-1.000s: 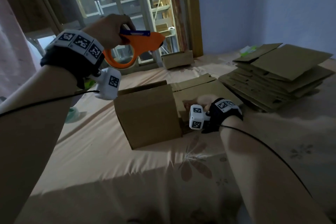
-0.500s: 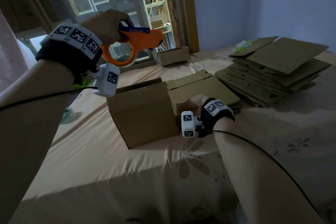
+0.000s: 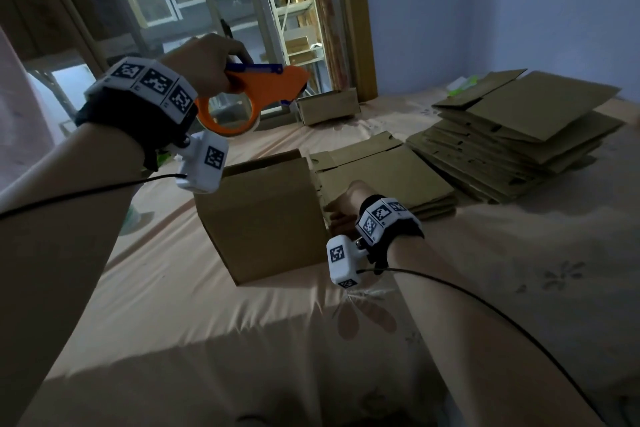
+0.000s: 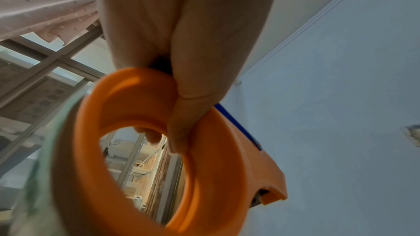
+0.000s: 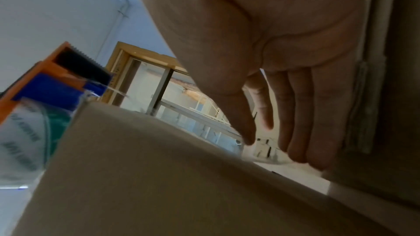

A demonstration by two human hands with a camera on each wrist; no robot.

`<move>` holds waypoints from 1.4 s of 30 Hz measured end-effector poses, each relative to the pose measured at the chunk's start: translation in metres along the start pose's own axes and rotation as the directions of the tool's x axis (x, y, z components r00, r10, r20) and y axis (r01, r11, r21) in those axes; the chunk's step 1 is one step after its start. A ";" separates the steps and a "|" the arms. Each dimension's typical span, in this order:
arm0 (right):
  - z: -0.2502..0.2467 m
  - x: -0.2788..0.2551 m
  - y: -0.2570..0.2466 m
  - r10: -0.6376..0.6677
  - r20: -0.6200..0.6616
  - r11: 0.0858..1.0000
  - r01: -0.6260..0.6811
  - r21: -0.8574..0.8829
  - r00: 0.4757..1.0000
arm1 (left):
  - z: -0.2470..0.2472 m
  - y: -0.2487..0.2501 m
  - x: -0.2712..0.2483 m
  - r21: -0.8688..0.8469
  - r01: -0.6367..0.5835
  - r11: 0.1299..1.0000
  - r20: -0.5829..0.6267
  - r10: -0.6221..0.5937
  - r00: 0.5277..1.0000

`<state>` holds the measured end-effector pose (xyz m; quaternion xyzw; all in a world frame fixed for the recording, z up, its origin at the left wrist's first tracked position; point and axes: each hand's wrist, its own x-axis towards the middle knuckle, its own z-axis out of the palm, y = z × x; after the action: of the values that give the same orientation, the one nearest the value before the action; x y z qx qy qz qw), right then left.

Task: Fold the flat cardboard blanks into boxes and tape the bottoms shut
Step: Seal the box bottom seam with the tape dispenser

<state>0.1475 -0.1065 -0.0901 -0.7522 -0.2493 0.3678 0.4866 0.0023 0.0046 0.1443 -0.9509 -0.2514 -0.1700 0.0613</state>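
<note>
A folded brown cardboard box [image 3: 263, 218] stands on the bed sheet [image 3: 207, 305]. Above and behind its left corner, my left hand [image 3: 204, 62] is raised and grips an orange tape dispenser [image 3: 263, 87] with a roll of clear tape. In the left wrist view my fingers [image 4: 181, 123] curl through the dispenser's ring [image 4: 216, 168]. My right hand [image 3: 341, 215] lies low against the box's right side. The right wrist view shows that hand [image 5: 284, 96] with straight fingers beside the box wall [image 5: 159, 177], holding nothing, and the dispenser [image 5: 45, 82] beyond.
A flat blank [image 3: 381, 177] lies just right of the box. A tall stack of flat blanks [image 3: 519, 135] sits at the back right. A small finished box [image 3: 327, 107] rests by the glass door [image 3: 207, 10]. Cables trail from both wrists.
My right hand has slid left and now lies against the box's right side. The left hand stays raised with the tape dispenser.
</note>
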 end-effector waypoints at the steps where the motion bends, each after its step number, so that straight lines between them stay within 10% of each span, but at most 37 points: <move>1: 0.001 0.000 -0.004 -0.018 -0.062 1.000 0.017 -0.023 0.998 | 0.001 0.000 0.000 -0.001 0.004 1.000 0.005 -0.004 1.000; 6: 0.005 -0.009 -0.025 -0.251 -0.246 0.942 0.294 0.159 0.936 | 0.001 -0.002 0.002 0.003 0.002 1.000 -0.001 -0.002 1.000; 12: 0.038 -0.040 -0.023 -0.407 -0.105 0.775 0.404 0.486 0.907 | 0.006 0.002 0.004 -0.009 0.009 1.000 -0.016 -0.009 1.000; 28: 0.057 -0.038 0.020 -0.499 -0.116 0.857 0.509 0.084 0.859 | 0.005 0.005 -0.002 -0.046 0.031 0.998 0.004 -0.031 1.000; 42: 0.051 -0.037 0.027 -0.377 -0.066 0.925 0.371 -0.081 0.924 | 0.001 0.006 -0.008 -0.040 0.022 0.999 -0.006 -0.022 1.000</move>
<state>0.0847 -0.1160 -0.1162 -0.7210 -0.3805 0.2289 0.5319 -0.0012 -0.0045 0.1402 -0.9485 -0.2582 -0.1787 0.0411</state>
